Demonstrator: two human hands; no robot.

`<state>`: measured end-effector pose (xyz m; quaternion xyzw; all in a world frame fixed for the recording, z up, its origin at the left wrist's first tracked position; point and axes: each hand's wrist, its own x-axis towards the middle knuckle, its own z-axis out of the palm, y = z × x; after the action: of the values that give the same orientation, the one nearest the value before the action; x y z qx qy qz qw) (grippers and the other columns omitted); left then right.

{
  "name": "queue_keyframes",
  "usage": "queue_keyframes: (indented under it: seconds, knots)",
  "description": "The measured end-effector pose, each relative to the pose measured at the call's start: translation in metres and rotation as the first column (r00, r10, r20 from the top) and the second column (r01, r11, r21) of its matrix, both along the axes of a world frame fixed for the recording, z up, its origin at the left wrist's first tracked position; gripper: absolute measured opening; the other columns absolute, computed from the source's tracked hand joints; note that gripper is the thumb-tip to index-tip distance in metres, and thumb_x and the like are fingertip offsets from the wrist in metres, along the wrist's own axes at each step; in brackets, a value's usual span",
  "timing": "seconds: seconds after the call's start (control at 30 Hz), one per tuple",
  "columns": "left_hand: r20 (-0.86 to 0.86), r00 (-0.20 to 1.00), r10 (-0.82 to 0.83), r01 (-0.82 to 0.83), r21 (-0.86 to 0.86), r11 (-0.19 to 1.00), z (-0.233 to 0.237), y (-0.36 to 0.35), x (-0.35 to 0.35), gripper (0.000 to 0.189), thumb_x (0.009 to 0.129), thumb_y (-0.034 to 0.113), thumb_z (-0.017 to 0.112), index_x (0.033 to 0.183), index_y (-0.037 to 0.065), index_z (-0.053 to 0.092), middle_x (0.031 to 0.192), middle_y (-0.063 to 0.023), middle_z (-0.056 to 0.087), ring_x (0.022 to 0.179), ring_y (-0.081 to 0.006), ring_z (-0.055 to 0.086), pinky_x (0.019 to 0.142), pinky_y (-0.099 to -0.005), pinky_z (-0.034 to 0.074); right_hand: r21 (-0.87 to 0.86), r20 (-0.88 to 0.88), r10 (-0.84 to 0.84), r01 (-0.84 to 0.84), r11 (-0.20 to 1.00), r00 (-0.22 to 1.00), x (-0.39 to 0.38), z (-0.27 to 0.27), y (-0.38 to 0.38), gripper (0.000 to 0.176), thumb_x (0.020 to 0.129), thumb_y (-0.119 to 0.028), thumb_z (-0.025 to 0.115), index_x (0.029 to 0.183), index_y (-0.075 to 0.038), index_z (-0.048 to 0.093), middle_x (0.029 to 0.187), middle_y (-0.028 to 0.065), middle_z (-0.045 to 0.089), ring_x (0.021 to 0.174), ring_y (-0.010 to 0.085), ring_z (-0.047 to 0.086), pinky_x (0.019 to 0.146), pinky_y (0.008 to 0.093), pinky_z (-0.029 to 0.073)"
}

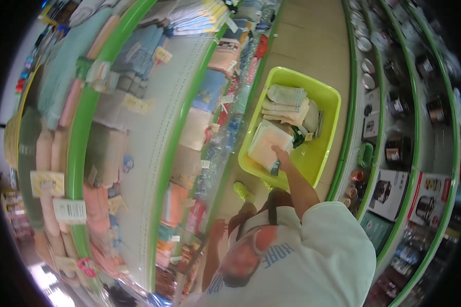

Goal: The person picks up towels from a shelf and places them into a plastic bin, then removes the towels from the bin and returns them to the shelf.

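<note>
A yellow-green tub point(330, 128) stands in the aisle in front of me. My right hand point(280, 156) reaches into it and grips the near edge of a pale cream and pink folded towel point(266, 143). Behind that towel lie light grey and cream folded cloths point(287, 97), with a dark green item point(297, 137) beside them. My left hand point(218, 230) hangs low at my left side, near the shelf; it is blurred and its fingers cannot be made out.
Green-edged shelves point(182, 128) with stacked towels run along the left. On the right, more shelves point(348, 102) hold bowls, pots and boxed cookware point(389, 192). The tiled aisle floor point(307, 46) extends beyond the tub. My yellow shoe point(243, 191) shows below it.
</note>
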<state>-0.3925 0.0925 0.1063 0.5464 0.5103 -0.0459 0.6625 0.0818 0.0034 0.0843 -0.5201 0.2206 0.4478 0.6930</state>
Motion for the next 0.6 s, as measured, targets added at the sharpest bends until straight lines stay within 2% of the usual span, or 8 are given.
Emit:
queue_keyframes:
  seconds: [0.1, 0.13, 0.2, 0.23, 0.33, 0.5, 0.53, 0.6]
  knots:
    - [0.137, 0.988, 0.078, -0.043, -0.247, 0.968, -0.051, 0.069, -0.004, 0.023, 0.093, 0.019, 0.054, 0.112, 0.007, 0.054, 0.087, -0.0083, 0.065, 0.069, -0.0133, 0.062, 0.058, -0.0255, 0.048, -0.033, 0.069, 0.023, -0.021, 0.999, 0.997, -0.007, -0.011, -0.013, 0.045, 0.081, -0.019, 0.07, 0.12, 0.0, 0.054, 0.107, 0.0107, 0.062, 0.092, 0.0251, 0.063, 0.081, 0.0373, 0.053]
    - [0.18, 0.976, 0.121, -0.059, -0.315, 0.947, -0.052, 0.081, 0.003, 0.022, 0.093, 0.019, 0.054, 0.111, 0.007, 0.054, 0.086, -0.0082, 0.065, 0.068, -0.0132, 0.061, 0.058, -0.0253, 0.048, -0.043, 0.094, 0.032, -0.028, 0.999, 0.995, -0.009, -0.011, -0.019, 0.045, 0.081, -0.019, 0.07, 0.119, 0.0, 0.055, 0.108, 0.011, 0.062, 0.091, 0.025, 0.063, 0.081, 0.0373, 0.053]
    - [0.072, 0.984, -0.16, 0.164, -0.042, 0.986, -0.037, 0.106, 0.025, 0.021, 0.093, 0.019, 0.054, 0.111, 0.006, 0.054, 0.086, -0.0079, 0.064, 0.068, -0.0135, 0.061, 0.057, -0.0252, 0.048, -0.067, 0.137, -0.021, 0.031, 0.997, 0.99, -0.014, 0.0, -0.022, 0.043, 0.081, -0.019, 0.07, 0.116, 0.001, 0.057, 0.102, 0.0097, 0.063, 0.088, 0.0224, 0.063, 0.076, 0.0357, 0.052]
    - [-0.005, 0.956, -0.292, 0.291, 0.094, 0.952, -0.032, 0.122, 0.04, 0.021, 0.094, 0.019, 0.053, 0.11, 0.006, 0.054, 0.086, -0.0078, 0.064, 0.068, -0.0137, 0.061, 0.057, -0.0251, 0.048, -0.073, 0.16, -0.055, 0.067, 0.995, 0.986, -0.013, -0.001, -0.019, 0.042, 0.081, -0.02, 0.071, 0.115, 0.002, 0.058, 0.099, 0.009, 0.064, 0.086, 0.0211, 0.063, 0.073, 0.0349, 0.052]
    - [0.041, 0.983, -0.18, 0.18, 0.007, 0.984, -0.028, 0.126, 0.06, 0.02, 0.094, 0.019, 0.053, 0.109, 0.006, 0.054, 0.086, -0.0083, 0.065, 0.067, -0.0138, 0.061, 0.057, -0.0257, 0.05, 0.001, 0.08, -0.127, 0.127, 0.992, 0.989, -0.011, -0.027, -0.025, 0.044, 0.08, -0.02, 0.071, 0.116, 0.003, 0.058, 0.098, 0.0087, 0.065, 0.083, 0.0199, 0.063, 0.072, 0.0339, 0.052]
    - [0.023, 0.992, -0.123, 0.125, -0.189, 0.974, -0.039, 0.107, 0.075, 0.021, 0.094, 0.02, 0.054, 0.109, 0.006, 0.056, 0.086, -0.0086, 0.065, 0.066, -0.0139, 0.06, 0.057, -0.0264, 0.05, -0.047, 0.083, -0.057, 0.061, 0.997, 0.995, 0.006, -0.018, -0.019, 0.041, 0.082, -0.022, 0.071, 0.114, 0.002, 0.06, 0.1, 0.0089, 0.065, 0.082, 0.0183, 0.063, 0.071, 0.033, 0.052]
    - [0.014, 0.966, -0.259, 0.258, 0.024, 0.966, -0.044, 0.103, 0.074, 0.021, 0.094, 0.02, 0.055, 0.109, 0.006, 0.057, 0.086, -0.0083, 0.066, 0.066, -0.0134, 0.06, 0.057, -0.0257, 0.05, -0.043, 0.073, -0.039, 0.042, 0.998, 0.997, 0.007, -0.012, -0.018, 0.04, 0.082, -0.022, 0.07, 0.114, 0.001, 0.061, 0.1, 0.0088, 0.065, 0.082, 0.018, 0.063, 0.071, 0.0329, 0.052]
    - [-0.079, 0.859, -0.505, 0.49, 0.413, 0.768, -0.04, 0.092, 0.084, 0.021, 0.095, 0.022, 0.055, 0.109, 0.006, 0.058, 0.086, -0.0078, 0.066, 0.067, -0.0125, 0.06, 0.058, -0.0245, 0.049, -0.024, 0.059, 0.047, -0.046, 0.999, 0.997, 0.012, 0.0, -0.022, 0.038, 0.083, -0.021, 0.069, 0.113, 0.001, 0.061, 0.101, 0.0086, 0.065, 0.084, 0.0183, 0.063, 0.072, 0.0329, 0.052]
